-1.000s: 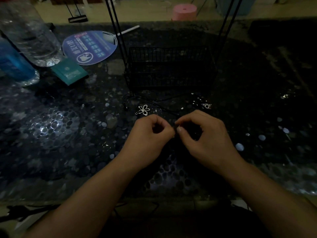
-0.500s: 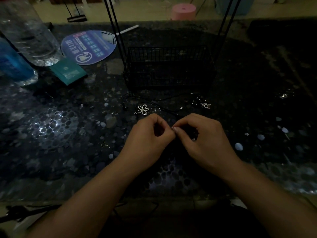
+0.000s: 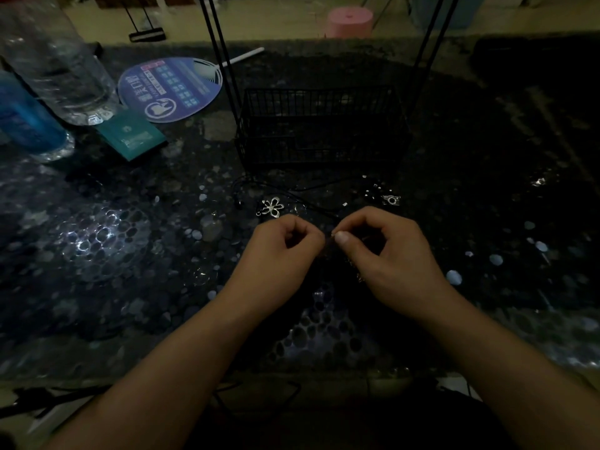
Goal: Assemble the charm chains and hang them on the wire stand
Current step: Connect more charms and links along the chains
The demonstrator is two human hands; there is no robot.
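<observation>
My left hand (image 3: 285, 254) and my right hand (image 3: 389, 254) meet fingertip to fingertip over the dark table, both pinching a small charm chain piece (image 3: 331, 236) that is mostly hidden between the fingers. A faint chain (image 3: 357, 271) hangs under the right palm. Just beyond the hands lie a silver flower charm (image 3: 272, 207), a thin black cord (image 3: 311, 203) and a small camera-shaped charm (image 3: 391, 199). The black wire stand (image 3: 321, 125), with a basket base and tall uprights, stands right behind them.
At the far left stand a clear water bottle (image 3: 61, 66) and a blue bottle (image 3: 26, 121). A round printed fan (image 3: 168, 89) and a teal card (image 3: 131, 136) lie beside them. Tiny metal bits (image 3: 373, 188) are scattered near the camera charm. The table's front edge (image 3: 292, 381) is close below my wrists.
Both hands stay pinched together at the same spot; the right thumb has shifted slightly against the left fingertips. Nothing else on the table has moved.
</observation>
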